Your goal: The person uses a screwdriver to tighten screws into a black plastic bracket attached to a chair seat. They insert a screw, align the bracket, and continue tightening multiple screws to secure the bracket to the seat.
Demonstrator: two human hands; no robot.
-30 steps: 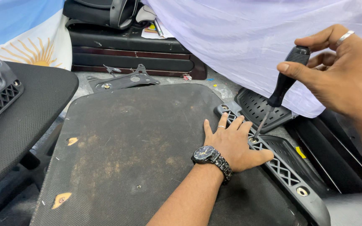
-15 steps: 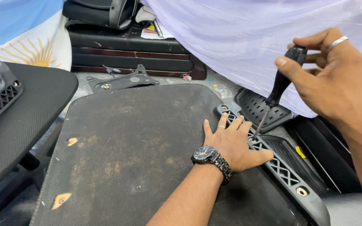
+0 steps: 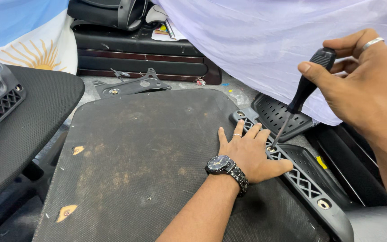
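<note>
The landmark is the large dark seat panel, lying flat with its fabric underside up. The left hand lies spread and flat on the panel's right edge, palm down, gripping nothing; it seems placed there to pin the panel and the plastic lattice bracket that runs along that edge. The right hand, above and to the right of the panel, is curled closed around the black handle of a screwdriver. The tool slants down so that its tip meets a screw hole in the bracket just beside the left fingertips, an angle that likely suits turning a fastener there.

Counted: one screwdriver, one wristwatch on the left wrist, and two rings, one on each hand. A second seat pad sits left of the panel, a metal bracket plate beyond its far edge, and a pale cloth hangs behind its right side.
</note>
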